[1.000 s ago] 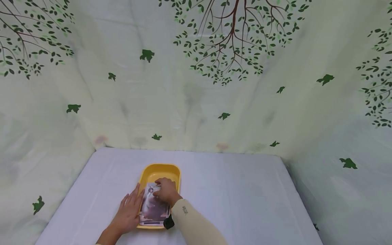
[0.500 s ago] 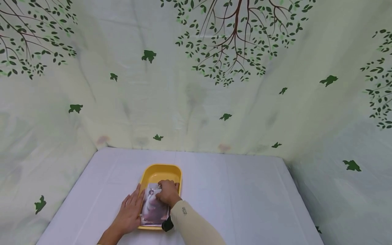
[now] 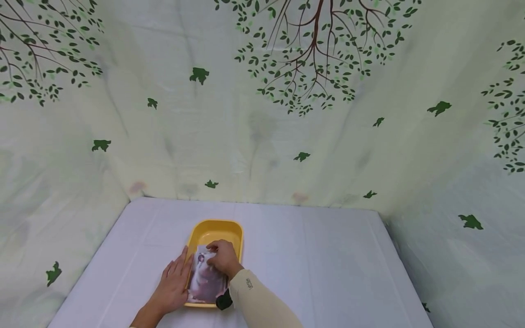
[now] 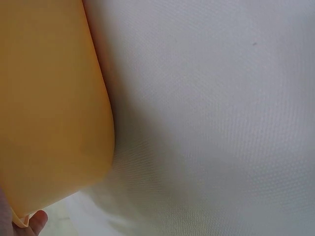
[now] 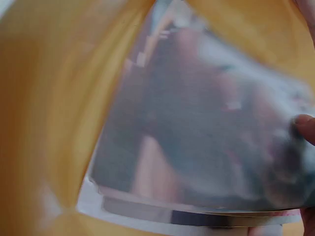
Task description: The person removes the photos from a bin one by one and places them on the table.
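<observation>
A yellow tray holds a stack of glossy photo prints. The top print shows a blurred purple and grey picture. In the right wrist view, more sheets show under the edge of the top print. My right hand reaches into the tray and pinches the far right part of the top print, thumb on its face. The fingers beneath are mostly hidden. Along the tray's left rim rests my left hand, its fingers fairly straight. In the left wrist view only a fingertip shows beside the rim.
The tray stands on a white-covered table, left of its middle. Pale curtains with printed leaves and branches enclose the table's back and sides. A small black device sits at the right wrist, over the tray's near right corner.
The right hand shifts slightly at the prints' far edge, its fingers drawing in and then spreading a little. The left hand and the tray stay in place.
</observation>
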Demonstrator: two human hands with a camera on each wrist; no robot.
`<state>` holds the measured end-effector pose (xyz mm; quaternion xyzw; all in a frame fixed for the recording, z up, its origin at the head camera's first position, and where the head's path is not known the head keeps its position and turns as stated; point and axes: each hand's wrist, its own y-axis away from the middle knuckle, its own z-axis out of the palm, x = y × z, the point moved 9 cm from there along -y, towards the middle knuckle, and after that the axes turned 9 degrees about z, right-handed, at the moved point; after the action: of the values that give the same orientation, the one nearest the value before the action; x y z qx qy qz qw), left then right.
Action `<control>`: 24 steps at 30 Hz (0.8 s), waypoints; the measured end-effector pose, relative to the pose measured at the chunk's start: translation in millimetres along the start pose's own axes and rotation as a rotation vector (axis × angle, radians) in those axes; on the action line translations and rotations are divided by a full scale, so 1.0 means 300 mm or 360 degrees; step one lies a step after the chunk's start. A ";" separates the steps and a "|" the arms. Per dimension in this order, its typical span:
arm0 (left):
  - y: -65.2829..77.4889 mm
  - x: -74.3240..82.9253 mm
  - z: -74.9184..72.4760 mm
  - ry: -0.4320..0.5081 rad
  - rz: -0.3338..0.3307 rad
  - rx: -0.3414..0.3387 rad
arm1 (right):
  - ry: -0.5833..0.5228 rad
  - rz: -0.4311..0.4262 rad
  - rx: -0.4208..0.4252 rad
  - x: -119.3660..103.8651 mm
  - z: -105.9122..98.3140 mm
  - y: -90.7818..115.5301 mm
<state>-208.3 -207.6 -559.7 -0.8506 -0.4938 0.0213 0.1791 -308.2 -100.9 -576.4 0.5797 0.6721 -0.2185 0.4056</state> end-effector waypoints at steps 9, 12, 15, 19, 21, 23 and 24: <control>-0.001 -0.007 0.005 0.0100 -0.0075 -0.0104 | -0.0222 0.0105 0.0007 0.016 -0.006 -0.001; -0.002 -0.006 0.005 0.0115 -0.0079 -0.0099 | -0.0234 0.0101 0.0011 0.014 -0.010 -0.001; -0.003 -0.007 0.008 0.0153 -0.0103 -0.0117 | -0.0213 0.0088 0.0005 0.011 -0.013 -0.001; -0.003 -0.010 0.014 0.0178 -0.0124 -0.0145 | -0.0204 0.0075 -0.0025 0.006 -0.014 -0.002; -0.003 -0.009 0.013 0.0158 -0.0114 -0.0139 | -0.0194 0.0060 -0.0038 0.003 -0.014 -0.002; -0.002 -0.008 0.011 0.0131 -0.0105 -0.0134 | -0.0191 0.0059 -0.0054 0.003 -0.013 -0.003; -0.003 -0.007 0.009 0.0124 -0.0099 -0.0128 | -0.0185 0.0053 -0.0058 0.002 -0.012 -0.003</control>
<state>-210.6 -208.2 -562.4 -0.8416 -0.5131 -0.0372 0.1646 -310.1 -98.1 -574.9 0.5697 0.6416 -0.2327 0.4579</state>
